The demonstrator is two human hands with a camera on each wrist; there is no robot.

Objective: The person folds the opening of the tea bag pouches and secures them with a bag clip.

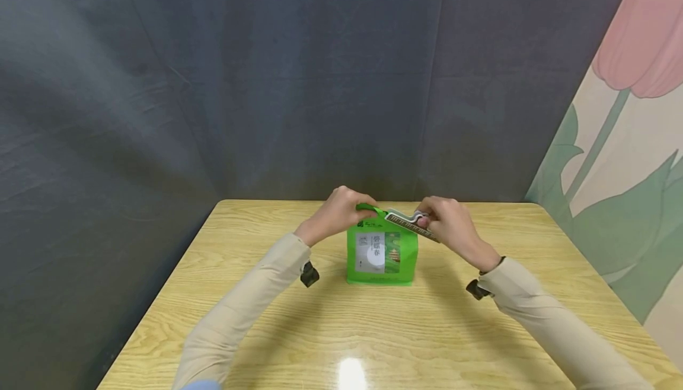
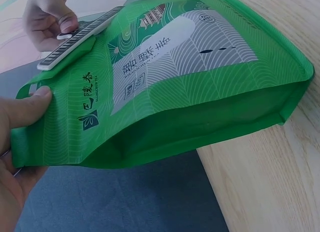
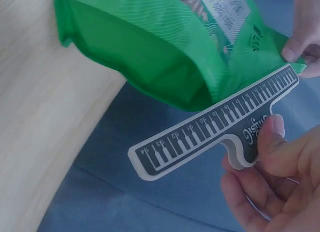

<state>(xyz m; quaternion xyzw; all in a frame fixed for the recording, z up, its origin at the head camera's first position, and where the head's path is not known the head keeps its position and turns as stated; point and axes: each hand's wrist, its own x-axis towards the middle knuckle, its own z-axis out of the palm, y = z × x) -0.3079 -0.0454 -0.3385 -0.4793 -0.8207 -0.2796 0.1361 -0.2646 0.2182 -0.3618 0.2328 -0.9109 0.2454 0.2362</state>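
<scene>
A green tea bag with a grey label stands upright on the table. My left hand pinches one end of its top edge between thumb and fingers. In my right hand is a long clip with a piano-key pattern, pinched by its handle. The clip lies at a slant along the bag's top, one end close to the left fingers and the other jutting past the bag's side. Whether its jaws have closed on the bag I cannot tell. In the left wrist view, the bag's side gusset is folded inward.
The wooden table surrounds the bag. A dark curtain hangs behind the table, and a wall painted with a pink tulip rises on the right. Each wrist carries a small black camera.
</scene>
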